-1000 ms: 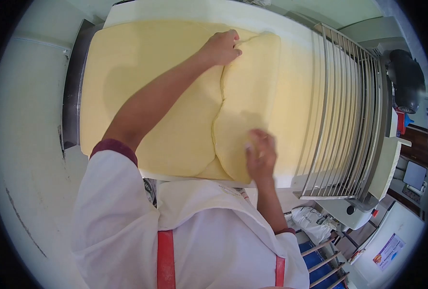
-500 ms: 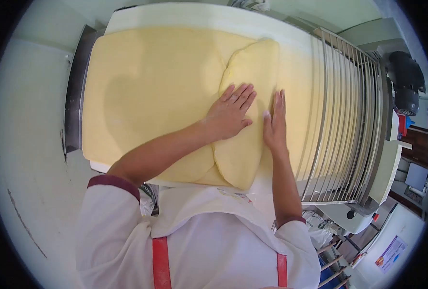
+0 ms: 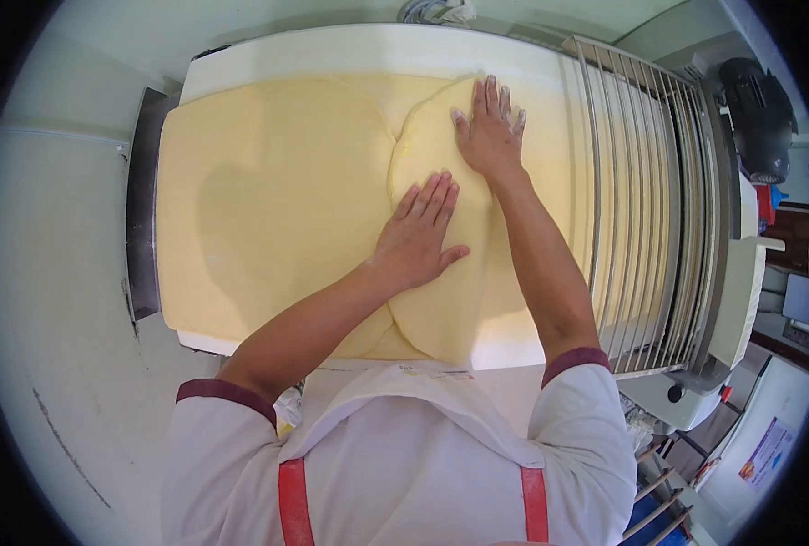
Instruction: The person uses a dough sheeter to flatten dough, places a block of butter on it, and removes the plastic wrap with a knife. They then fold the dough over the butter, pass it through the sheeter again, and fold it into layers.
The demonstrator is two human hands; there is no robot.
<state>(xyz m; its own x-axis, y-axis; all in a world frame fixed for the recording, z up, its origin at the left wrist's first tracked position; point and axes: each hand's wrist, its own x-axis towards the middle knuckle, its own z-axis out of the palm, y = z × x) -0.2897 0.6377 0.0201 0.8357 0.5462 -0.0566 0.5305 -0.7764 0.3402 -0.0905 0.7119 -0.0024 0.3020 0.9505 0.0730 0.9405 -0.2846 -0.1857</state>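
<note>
A large flat sheet of pale yellow dough (image 3: 268,200) covers much of the white work surface (image 3: 332,45). Near its right part, a folded flap of dough (image 3: 436,309) lies over the rest, with a curved left edge. My left hand (image 3: 418,237) rests flat on this flap, fingers stretched and thumb out to the right. Farther up and to the right, my right hand (image 3: 491,132) lies on the top right part of the flap with its fingers spread. Flour whitens its fingertips. Neither hand grips anything.
A metal wire guard (image 3: 637,209) stands across the right side of the surface, over more of the yellow layer. A dark motor-like unit (image 3: 758,118) is behind it at the right. A dark metal edge (image 3: 143,209) borders the left end. Metal rods (image 3: 650,500) show at the lower right.
My right hand has moved up and away from me, from upright beside the flap's right edge to flat on its top. My left hand has shifted slightly left and down. The view has shifted a little.
</note>
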